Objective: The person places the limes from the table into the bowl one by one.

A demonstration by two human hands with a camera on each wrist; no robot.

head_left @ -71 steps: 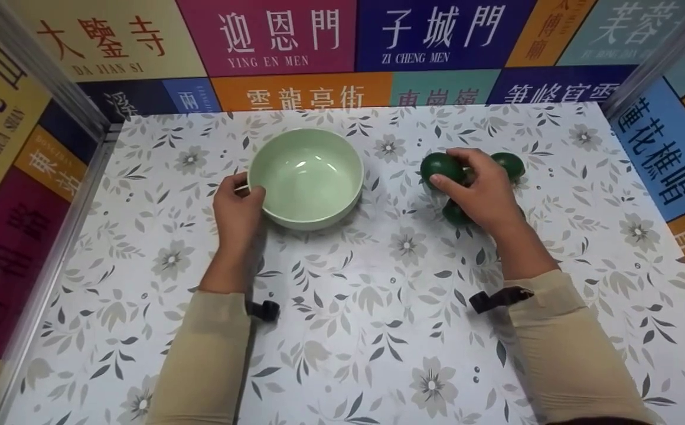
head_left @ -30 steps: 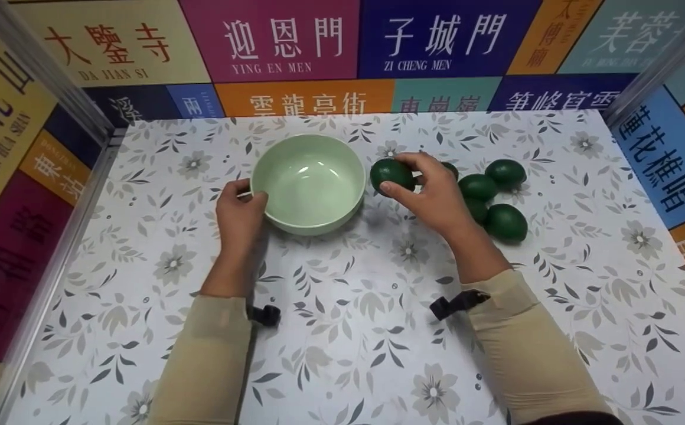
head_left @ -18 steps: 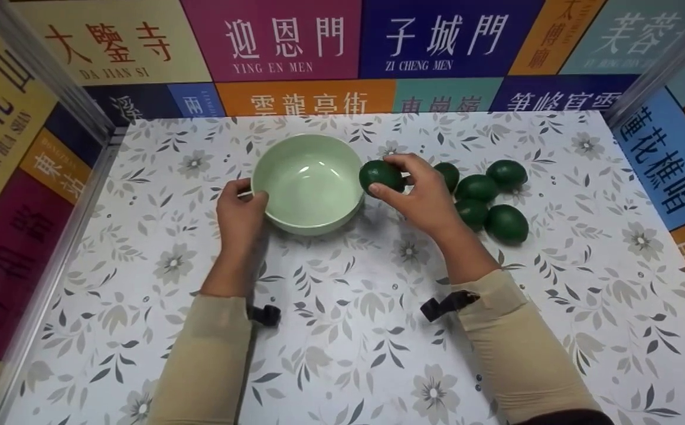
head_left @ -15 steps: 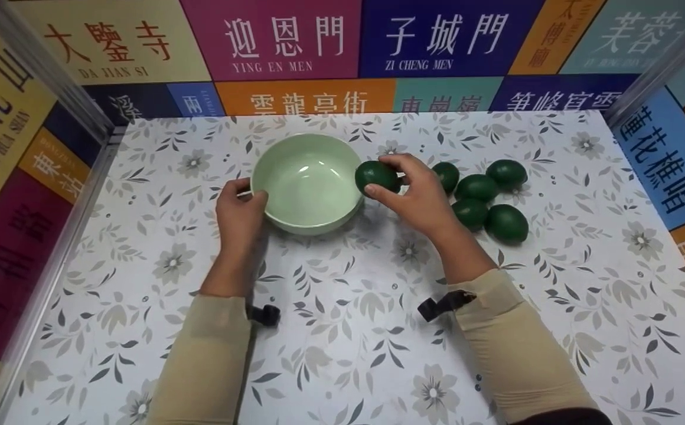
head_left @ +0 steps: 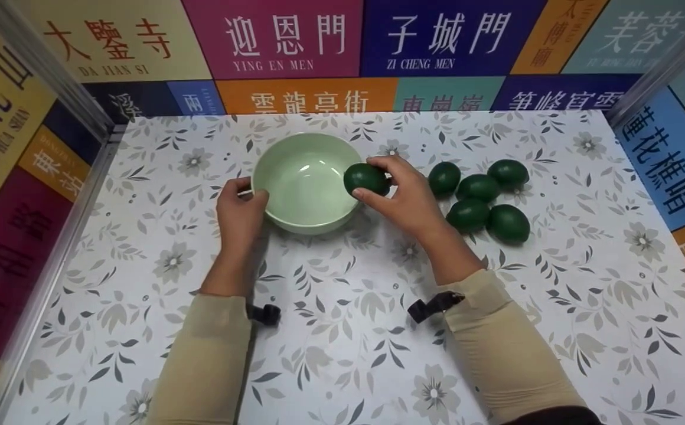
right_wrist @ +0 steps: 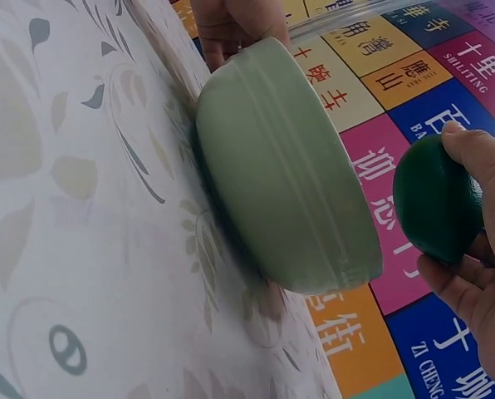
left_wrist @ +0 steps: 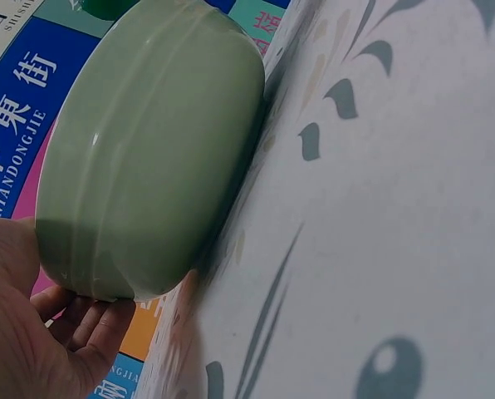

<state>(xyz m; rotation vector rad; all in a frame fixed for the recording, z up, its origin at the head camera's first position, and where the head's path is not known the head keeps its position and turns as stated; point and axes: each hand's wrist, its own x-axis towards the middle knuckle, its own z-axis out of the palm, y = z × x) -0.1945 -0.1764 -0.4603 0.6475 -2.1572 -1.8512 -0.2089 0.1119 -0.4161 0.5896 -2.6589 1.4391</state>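
Observation:
A light green bowl (head_left: 301, 206) stands on the patterned tabletop. My left hand (head_left: 239, 212) grips its left rim, thumb at the edge and fingers curled at the outside. In the left wrist view, that hand (left_wrist: 44, 324) is against the bowl's side (left_wrist: 156, 150). Over the bowl's right rim, my right hand (head_left: 404, 198) holds a dark green, oval lime (head_left: 365, 179) between thumb and fingers. The right wrist view shows this lime (right_wrist: 437, 199) held above the level of the bowl's rim (right_wrist: 347, 166), apart from it.
Several more dark green limes (head_left: 478, 189) lie in a loose group to the right of my right hand. The white tabletop (head_left: 342, 354) has a grey flower and leaf print. Colourful panels with lettering (head_left: 283, 38) stand behind and at both sides.
My right hand has carried one lime leftward from the group to over the bowl's right rim. My left hand has kept its grip on the bowl.

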